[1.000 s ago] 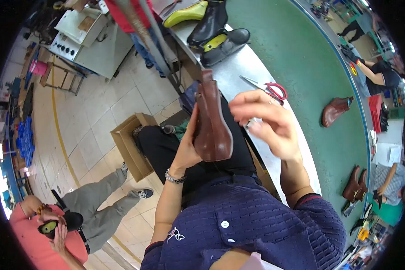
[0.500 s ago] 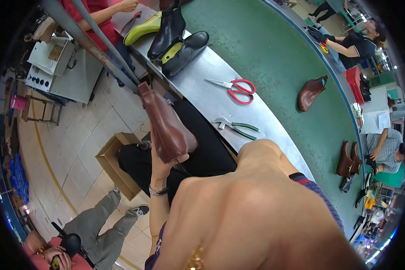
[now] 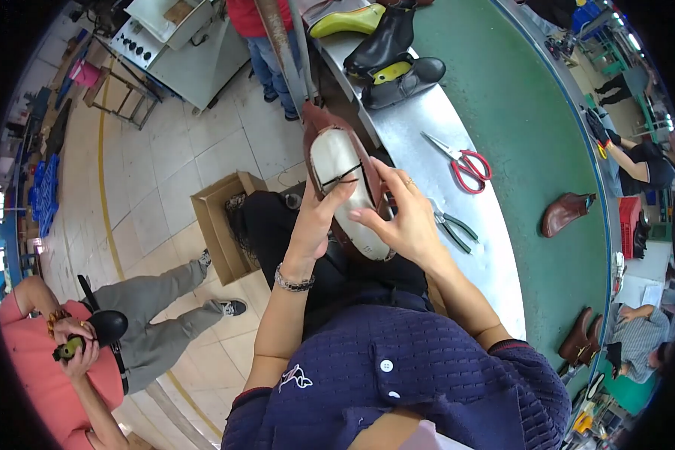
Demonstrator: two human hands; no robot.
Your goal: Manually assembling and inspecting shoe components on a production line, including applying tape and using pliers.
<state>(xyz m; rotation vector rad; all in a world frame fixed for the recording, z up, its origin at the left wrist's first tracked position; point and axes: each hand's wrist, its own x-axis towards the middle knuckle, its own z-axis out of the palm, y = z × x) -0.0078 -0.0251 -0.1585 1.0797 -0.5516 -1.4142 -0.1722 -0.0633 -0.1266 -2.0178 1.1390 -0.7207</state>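
A brown leather ankle boot [image 3: 337, 152] is held over my lap with its underside facing up. Its bottom is a pale, whitish insole with a thin black band lying across it. My left hand [image 3: 313, 223] wraps around the boot's left side, its thumb pressed on the insole by the band. On the other side my right hand [image 3: 406, 223] grips the edge, fingers along the upper and thumb on the insole nearer the heel or toe; which end I cannot tell. Pincers with green handles [image 3: 457, 231] lie on the metal bench, partly behind my right hand.
Red-handled scissors [image 3: 469, 171] lie on the metal bench [image 3: 495, 270]. Black boots [image 3: 382, 45] stand at its far end. A brown boot [image 3: 567, 213] rests on the green belt [image 3: 502, 112]. A cardboard box [image 3: 221, 232] sits left of my legs; a person [image 3: 67, 360] stands beyond.
The boot has turned from upper showing to underside up. My right hand, earlier out of sight beyond my raised arm, now grips the boot together with the left. The view has shifted.
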